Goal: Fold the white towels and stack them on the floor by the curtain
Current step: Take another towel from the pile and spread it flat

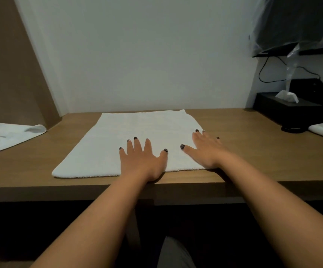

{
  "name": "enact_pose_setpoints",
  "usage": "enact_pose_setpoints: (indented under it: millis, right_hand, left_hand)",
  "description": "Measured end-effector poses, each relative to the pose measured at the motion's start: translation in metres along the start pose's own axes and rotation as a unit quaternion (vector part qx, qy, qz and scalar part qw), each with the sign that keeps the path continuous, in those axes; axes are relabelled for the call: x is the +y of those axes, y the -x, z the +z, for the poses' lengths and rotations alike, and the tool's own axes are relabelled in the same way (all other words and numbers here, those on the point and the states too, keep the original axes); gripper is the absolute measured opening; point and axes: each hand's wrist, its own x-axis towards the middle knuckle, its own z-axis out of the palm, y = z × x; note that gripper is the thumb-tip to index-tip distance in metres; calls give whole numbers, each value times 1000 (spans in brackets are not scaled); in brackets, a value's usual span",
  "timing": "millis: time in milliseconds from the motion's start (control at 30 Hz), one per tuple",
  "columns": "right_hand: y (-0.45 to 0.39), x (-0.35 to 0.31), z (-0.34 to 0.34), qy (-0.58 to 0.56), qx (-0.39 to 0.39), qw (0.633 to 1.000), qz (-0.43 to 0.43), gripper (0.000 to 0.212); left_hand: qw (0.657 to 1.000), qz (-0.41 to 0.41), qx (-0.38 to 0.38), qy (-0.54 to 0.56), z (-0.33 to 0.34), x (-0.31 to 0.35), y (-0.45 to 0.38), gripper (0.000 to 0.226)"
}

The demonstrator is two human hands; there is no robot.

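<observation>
Towel lies flat on the desk, long axis running away from me. I see my left hand and right hand pressing it, fingers straight, gripping nothing. Right hand covers the right edge, nearer for folding.

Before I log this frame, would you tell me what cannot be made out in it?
Head view, the only one:
- The second towel at the left: cut off by the frame edge, so its full shape and folds are unknown.
- The floor and curtain: out of view.
- The towel under the left hand and right hand: its layer count does not show.
- The black tissue box and items behind it: dim, partly cut off at the right.
</observation>
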Motion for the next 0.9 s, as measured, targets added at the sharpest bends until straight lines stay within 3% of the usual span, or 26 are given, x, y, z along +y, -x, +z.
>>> enact_pose_setpoints:
  millis: [200,367,533,600,667,767,900]
  right_hand:
    - [28,-31,5,-31,23,996,75,78]
    - [53,-54,9,-53,7,995,86,77]
    - [54,-62,-4,-24,-15,993,118,82]
    - [53,-77,-9,-7,4,998,66,75]
    - [48,-100,-12,5,19,999,-38,66]
    - [31,-118,-14,21,13,986,-165,56]
    - [10,-104,-6,-36,-39,983,-178,58]
  left_hand:
    - [1000,27,0,-14,-2,-16,0,78]
    - [999,31,-3,-44,-4,-33,3,79]
    - [994,99,-14,-52,-10,-64,11,75]
    - [993,102,-7,-58,-10,-73,12,75]
    - [995,82,-3,-62,-9,-74,12,78]
    - [999,9,13,-39,-9,-79,12,81]
    - [991,-128,19,-17,-12,-116,12,90]
